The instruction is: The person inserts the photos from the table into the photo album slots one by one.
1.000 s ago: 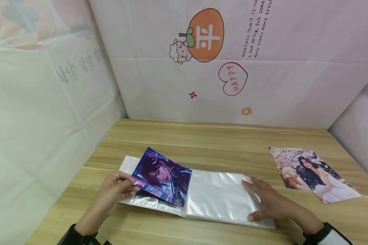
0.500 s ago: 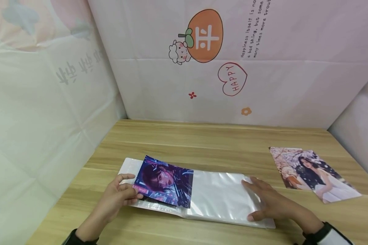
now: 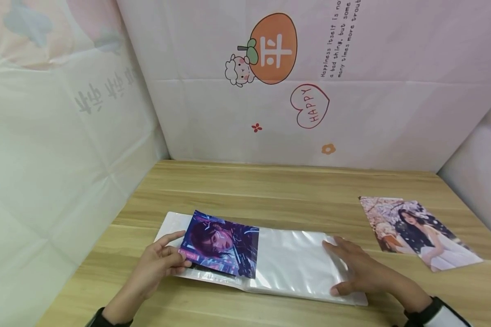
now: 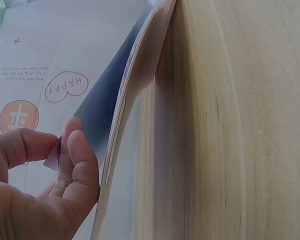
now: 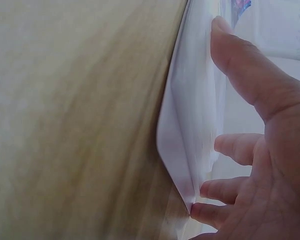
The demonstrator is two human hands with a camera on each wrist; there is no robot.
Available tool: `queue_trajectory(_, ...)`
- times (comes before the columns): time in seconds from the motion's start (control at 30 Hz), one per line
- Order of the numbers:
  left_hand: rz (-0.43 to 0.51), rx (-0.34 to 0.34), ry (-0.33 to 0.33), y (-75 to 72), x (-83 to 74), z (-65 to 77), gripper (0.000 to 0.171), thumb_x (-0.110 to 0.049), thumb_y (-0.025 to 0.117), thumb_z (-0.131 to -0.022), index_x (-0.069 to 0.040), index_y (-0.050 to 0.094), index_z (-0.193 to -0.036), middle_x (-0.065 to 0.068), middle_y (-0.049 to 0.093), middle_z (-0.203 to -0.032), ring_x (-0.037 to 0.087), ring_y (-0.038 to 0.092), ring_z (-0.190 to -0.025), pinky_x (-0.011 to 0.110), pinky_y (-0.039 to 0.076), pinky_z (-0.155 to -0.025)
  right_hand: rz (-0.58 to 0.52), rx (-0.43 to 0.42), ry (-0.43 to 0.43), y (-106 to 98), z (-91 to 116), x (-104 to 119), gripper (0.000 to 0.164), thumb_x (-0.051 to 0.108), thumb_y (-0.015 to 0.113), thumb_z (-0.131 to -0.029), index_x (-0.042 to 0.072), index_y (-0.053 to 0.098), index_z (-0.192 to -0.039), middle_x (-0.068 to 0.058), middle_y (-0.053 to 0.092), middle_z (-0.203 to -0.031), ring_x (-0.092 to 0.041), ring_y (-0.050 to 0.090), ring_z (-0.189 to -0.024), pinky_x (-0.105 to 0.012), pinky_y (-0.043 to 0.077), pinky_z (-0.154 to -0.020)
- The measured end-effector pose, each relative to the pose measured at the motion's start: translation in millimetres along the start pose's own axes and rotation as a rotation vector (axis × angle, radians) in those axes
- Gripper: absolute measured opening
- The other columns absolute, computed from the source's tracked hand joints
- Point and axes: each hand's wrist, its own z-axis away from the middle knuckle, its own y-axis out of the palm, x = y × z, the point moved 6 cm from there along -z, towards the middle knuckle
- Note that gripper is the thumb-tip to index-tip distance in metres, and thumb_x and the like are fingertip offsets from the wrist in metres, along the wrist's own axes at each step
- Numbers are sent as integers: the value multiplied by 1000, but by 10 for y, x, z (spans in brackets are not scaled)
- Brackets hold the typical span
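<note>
A photo album [image 3: 294, 259] with clear sleeves lies spread on the table. Over its left page is a purple-blue portrait photo [image 3: 221, 243], its right end by the album's fold. My left hand [image 3: 157, 263] pinches the photo's near left corner between thumb and fingers; in the left wrist view the photo [image 4: 102, 102] slants up off the page. How far its right end sits inside a sleeve I cannot tell. My right hand [image 3: 358, 268] rests spread on the right page, thumb and fingertips on the sleeves near the outer edge, as the right wrist view also shows the hand [image 5: 270, 150].
Two photos, a blossom scene [image 3: 378, 218] and one of a figure in white [image 3: 438, 240], overlap on the right of the wooden table [image 3: 270, 186]. Printed white cloth [image 3: 212, 113] hangs behind and at both sides.
My left hand has lowered the photo's left end toward the page and shifted it slightly right and nearer. The right hand has stayed in place on the album.
</note>
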Motion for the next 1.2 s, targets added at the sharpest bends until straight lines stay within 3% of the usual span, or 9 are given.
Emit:
queue_trajectory(0.37,20,0,11,62,36,-21,61,9,58,-78,10,34,-135,12,61,-81,24,65,-72,37,54,-68,2,-3,-3,-4,7,-4,100,50,77,-66,-3,34,-140,-40,16,-139,-60,16,-122,-75,17,-86)
queue_trajectory(0.6,27,65,48,142,38,-20,56,6,60,-82,15,33,-131,9,63,-82,23,65,-73,37,54,-68,3,9,11,5,7,-16,100,51,76,-66,-1,33,-140,-39,15,-140,-59,16,-123,-75,17,-87)
queue_trajectory(1.2,-16,110,11,393,86,-118,59,4,61,-80,12,37,-133,10,62,-83,19,62,-67,34,54,-65,7,16,12,-4,4,0,100,52,76,-67,-2,33,-140,-39,15,-140,-60,16,-123,-74,18,-87)
